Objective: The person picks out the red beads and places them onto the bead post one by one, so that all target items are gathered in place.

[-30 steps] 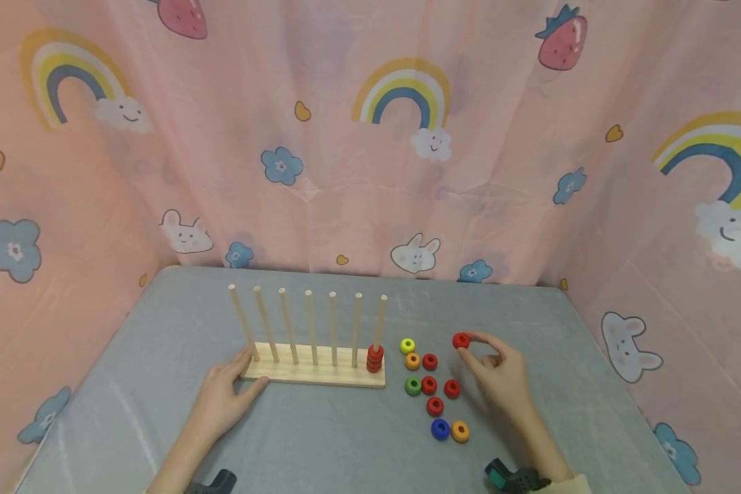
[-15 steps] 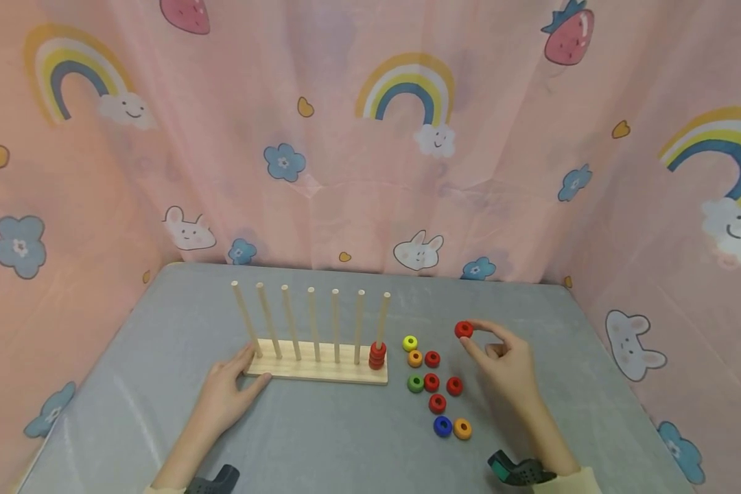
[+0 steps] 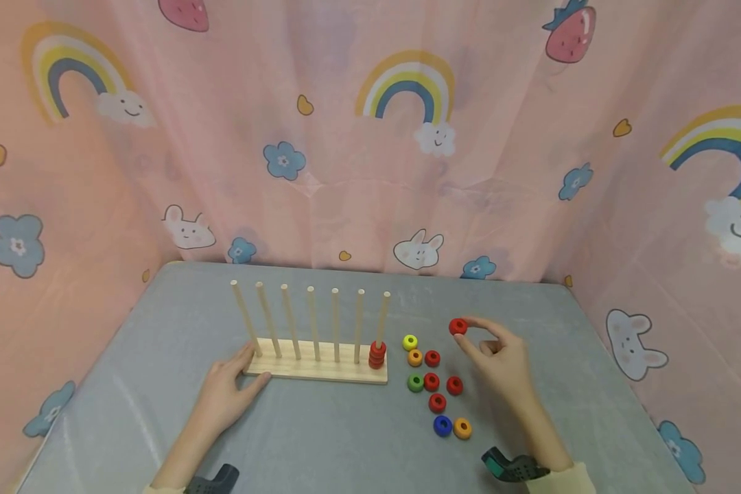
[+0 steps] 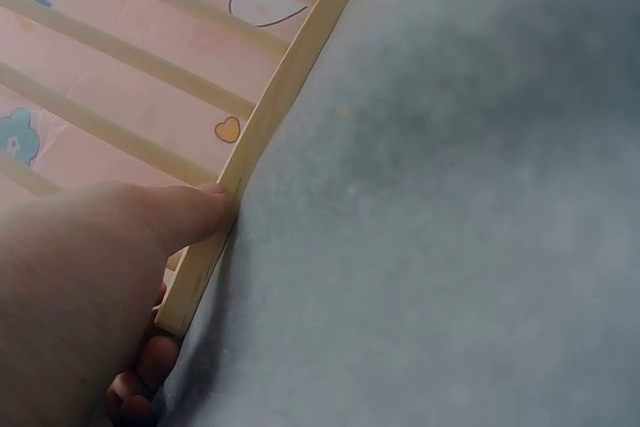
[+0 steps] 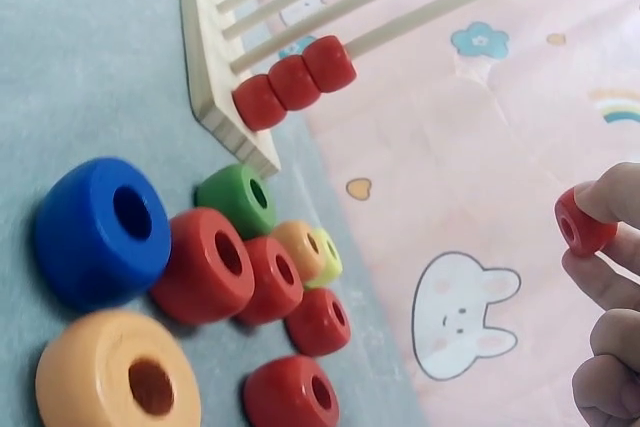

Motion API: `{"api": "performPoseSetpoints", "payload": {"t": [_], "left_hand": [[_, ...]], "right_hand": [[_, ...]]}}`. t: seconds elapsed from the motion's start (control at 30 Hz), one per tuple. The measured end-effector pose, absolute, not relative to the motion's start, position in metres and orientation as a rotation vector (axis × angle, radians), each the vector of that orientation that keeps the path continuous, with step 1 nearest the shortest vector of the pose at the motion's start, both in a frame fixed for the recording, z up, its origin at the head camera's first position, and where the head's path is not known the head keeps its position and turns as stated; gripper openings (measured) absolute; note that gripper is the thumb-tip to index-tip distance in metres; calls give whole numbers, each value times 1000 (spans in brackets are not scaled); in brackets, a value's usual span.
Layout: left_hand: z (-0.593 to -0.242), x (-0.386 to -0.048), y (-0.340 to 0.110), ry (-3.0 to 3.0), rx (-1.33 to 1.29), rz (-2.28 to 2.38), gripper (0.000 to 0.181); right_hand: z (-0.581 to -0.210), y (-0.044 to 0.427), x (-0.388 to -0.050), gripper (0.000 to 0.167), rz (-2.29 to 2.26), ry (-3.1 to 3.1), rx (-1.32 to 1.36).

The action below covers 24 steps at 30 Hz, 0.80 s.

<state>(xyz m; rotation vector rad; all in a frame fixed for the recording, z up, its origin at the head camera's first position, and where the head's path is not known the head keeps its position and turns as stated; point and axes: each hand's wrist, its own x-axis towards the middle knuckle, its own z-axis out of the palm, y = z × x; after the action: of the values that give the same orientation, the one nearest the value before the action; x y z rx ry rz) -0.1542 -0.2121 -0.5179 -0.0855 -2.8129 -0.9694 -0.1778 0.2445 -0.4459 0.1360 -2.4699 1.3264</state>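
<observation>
A wooden peg rack (image 3: 321, 370) with a row of upright pegs stands on the table; three red beads (image 3: 377, 355) are stacked on its rightmost peg. My left hand (image 3: 225, 392) grips the rack's left end, thumb along the front edge, as the left wrist view also shows on the wooden base (image 4: 270, 117). Between thumb and index finger, my right hand (image 3: 503, 360) pinches a red bead (image 3: 458, 326) above the table, right of the rack. In the right wrist view the pinched red bead (image 5: 583, 222) has its hole facing left.
Loose beads lie right of the rack: a yellow bead (image 3: 410, 342), a green bead (image 3: 415, 382), a blue bead (image 3: 442, 426), an orange bead (image 3: 462, 429), another orange bead (image 3: 414, 357) and several red ones. Behind the grey table (image 3: 321, 439) hangs a pink patterned curtain (image 3: 339, 206).
My right hand has lifted the red bead a little, then shifted slightly left with it. The left hand keeps its grip on the rack, and the camera view has moved slightly.
</observation>
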Motion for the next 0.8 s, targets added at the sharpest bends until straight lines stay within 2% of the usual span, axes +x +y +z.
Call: {"api": "performPoseSetpoints", "payload": {"t": [0.8], "left_hand": [[-517, -155, -212, -2841, -65, -969, 72]], "right_hand": [[-441, 227, -190, 30, 1393, -2411, 226]]}}
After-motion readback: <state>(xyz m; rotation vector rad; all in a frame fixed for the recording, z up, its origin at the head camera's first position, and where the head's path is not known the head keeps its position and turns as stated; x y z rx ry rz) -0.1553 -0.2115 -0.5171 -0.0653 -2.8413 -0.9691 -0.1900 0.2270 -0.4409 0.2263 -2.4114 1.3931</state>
